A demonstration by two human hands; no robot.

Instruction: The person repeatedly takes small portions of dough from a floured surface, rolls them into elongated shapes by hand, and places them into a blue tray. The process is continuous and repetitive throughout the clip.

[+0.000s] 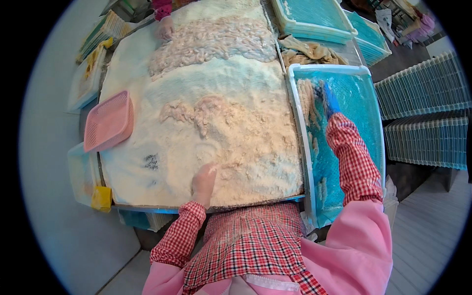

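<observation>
- On my feed, the left hand (204, 183) is loosely curled at the near edge of the broad, flour-covered table (129, 179); I can't tell if it grips anything.
- I see the blue-gloved right hand (331, 101) reaching down in the white-rimmed turquoise mesh tray (365, 71), beside pale, floury strips (306, 96) by its far left corner; I can't make out its fingers' spread or hold.
- I have a pale, floured clump (209, 110) mid-table, and a pink plastic basket (110, 141) at the left edge.
</observation>
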